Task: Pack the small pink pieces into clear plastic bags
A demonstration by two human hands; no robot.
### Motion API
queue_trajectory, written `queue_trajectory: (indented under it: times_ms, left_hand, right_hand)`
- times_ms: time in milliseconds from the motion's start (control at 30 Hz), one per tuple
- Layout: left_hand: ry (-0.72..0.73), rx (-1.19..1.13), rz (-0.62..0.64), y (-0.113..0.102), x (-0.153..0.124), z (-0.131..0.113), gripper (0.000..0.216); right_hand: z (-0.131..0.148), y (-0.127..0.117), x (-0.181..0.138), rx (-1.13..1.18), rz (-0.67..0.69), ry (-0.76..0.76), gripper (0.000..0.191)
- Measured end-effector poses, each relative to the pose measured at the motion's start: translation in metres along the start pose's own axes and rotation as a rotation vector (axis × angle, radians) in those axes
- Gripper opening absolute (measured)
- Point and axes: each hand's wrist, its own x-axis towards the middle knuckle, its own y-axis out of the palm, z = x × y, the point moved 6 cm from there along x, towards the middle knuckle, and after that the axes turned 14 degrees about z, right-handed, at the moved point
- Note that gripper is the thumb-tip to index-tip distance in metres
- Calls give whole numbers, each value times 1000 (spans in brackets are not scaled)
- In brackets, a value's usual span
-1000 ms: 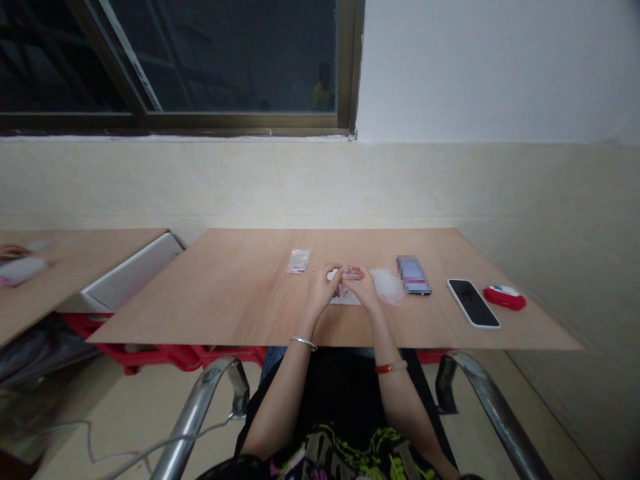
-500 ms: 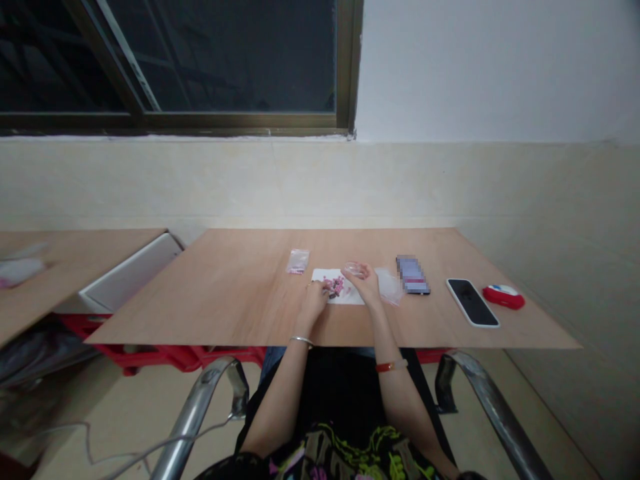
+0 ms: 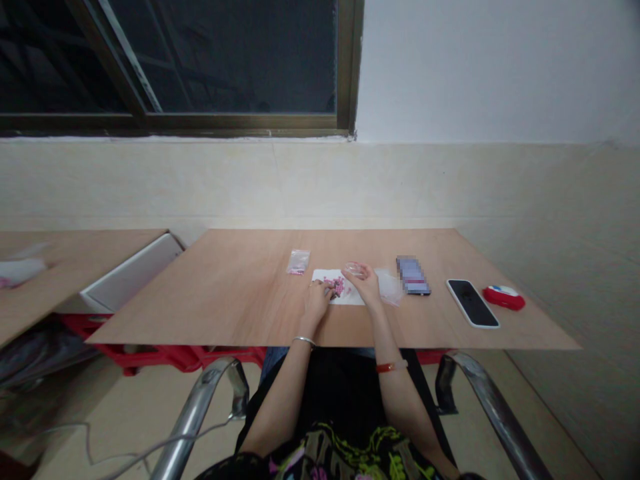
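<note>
Hands work close together at the middle of a plywood table (image 3: 225, 293), where a white sheet (image 3: 321, 275) lies flat with a small heap of pink pieces (image 3: 339, 285) on it. The left hand (image 3: 317, 301) comes in from seven o'clock of the heap, palm down, fingers curled so that the tips touch the near-left edge of the pieces; whether it has one pinched between finger and thumb is too small to tell. The right hand (image 3: 369, 285) rests at three o'clock of the heap, its fingers closed lightly on a small clear bag (image 3: 354, 268), which it holds just above the sheet's far right corner, at one o'clock of the pieces. A filled bag (image 3: 299, 261) with pink contents lies at ten o'clock of the sheet, apart from it. Loose clear bags (image 3: 390, 287) sit just beside the right hand at three o'clock. Farther along the same line lie a lit phone (image 3: 413, 275), then a dark phone (image 3: 473, 303), then a red and white object (image 3: 504, 297) near the table's right edge, well apart from both hands.
</note>
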Motion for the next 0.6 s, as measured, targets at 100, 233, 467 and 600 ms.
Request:
queue_trajectory:
  times_ms: [100, 233, 467, 600]
  left_hand:
    - [5, -21, 0, 1, 0, 1, 19]
    - [30, -97, -42, 0, -2, 1, 17]
    - [56, -390, -307, -34, -1, -15, 20]
    - [87, -446, -397, -59, -2, -39, 23]
  right_hand:
    - [1, 2, -1, 5, 23, 1, 54]
    - [0, 2, -1, -4, 37, 17, 55]
    - [1, 5, -5, -62, 87, 3, 54]
    - [2, 13, -6, -72, 119, 9, 53]
